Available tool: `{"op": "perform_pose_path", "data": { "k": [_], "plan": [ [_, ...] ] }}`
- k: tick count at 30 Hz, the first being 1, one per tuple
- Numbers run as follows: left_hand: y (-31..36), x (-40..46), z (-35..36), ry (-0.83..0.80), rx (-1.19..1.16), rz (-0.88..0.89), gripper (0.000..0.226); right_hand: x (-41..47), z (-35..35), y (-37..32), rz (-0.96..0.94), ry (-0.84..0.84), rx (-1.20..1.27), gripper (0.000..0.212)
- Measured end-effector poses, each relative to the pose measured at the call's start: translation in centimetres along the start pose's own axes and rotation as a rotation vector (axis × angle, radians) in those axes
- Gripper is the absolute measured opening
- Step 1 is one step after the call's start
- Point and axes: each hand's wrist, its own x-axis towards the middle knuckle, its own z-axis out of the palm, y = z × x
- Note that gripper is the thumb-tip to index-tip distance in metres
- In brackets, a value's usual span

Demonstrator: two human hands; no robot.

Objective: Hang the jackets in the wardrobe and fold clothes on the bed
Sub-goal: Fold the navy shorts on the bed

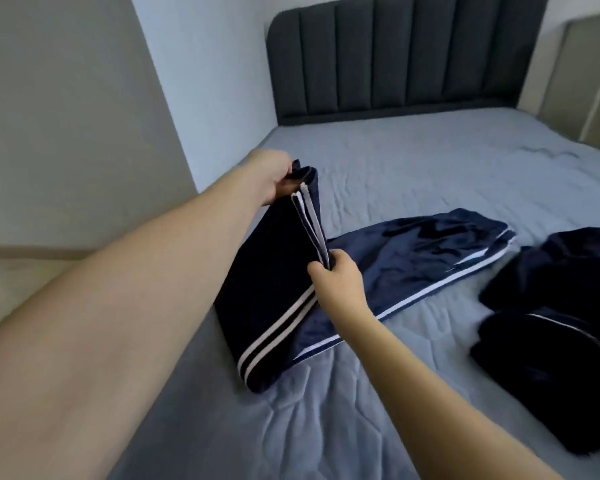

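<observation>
- The wide bed with a pale blue quilted cover (pixel 413 174) spreads out beyond and beneath both hands, ending at a dark grey padded headboard with upright channels (pixel 378 57) far ahead of them.
- A long pair of navy velvety track trousers with white side stripes (pixel 413 258) lies on the cover; its long axis runs from the near left, under the right hand, away to the far right, where the flat end with the white piping points toward the right edge of the bed.
- The near-left part of these trousers (pixel 267 271) is lifted off the cover and doubled over itself, so this folded section stands up steeply between the two hands, its two white stripes slanting down toward the near edge of the bed.
- A heap of dark navy clothes with a thin white line (pixel 551 341) lies crumpled on the cover well to the right of the right hand, apart from the trousers.
- The left hand (pixel 274 174), arm stretched forward, pinches the top edge of the folded section, fingers curled round the fabric.
- The right hand (pixel 336 275), lower and nearer, grips the striped edge of the same fold, thumb and fingers closed on it.
</observation>
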Motion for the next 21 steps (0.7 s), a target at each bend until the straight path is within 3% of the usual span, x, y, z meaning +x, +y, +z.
{"op": "perform_pose_path", "data": {
  "k": [7,9,12,15,18,20,21],
  "plan": [
    [1.3,4.6,23.8,-0.223,0.356,0.144,0.011,9.9,-16.4,5.0,0.223,0.338,0.335,0.018],
    [-0.6,5.4,29.0,-0.337,0.458,0.094,0.013,11.8,-19.6,7.5,0.295,0.436,0.409,0.014],
    [-5.3,7.4,32.4,-0.455,0.581,0.012,0.032,13.2,-21.0,10.8,0.403,0.55,0.431,0.042],
    [-10.6,9.9,28.4,-0.278,0.874,0.107,0.038,13.0,-19.6,11.5,0.387,0.664,0.357,0.07],
    [-16.2,10.7,17.3,-0.091,1.147,-0.095,0.072,12.3,-16.6,10.7,0.44,0.742,0.47,0.077],
    [-18.9,9.4,10.0,-0.098,1.069,-0.261,0.088,11.2,-13.8,10.1,0.532,0.692,0.634,0.067],
    [-19.8,8.7,7.5,-0.118,0.96,-0.303,0.085,10.5,-12.3,9.9,0.575,0.629,0.702,0.058]
  ]
}}
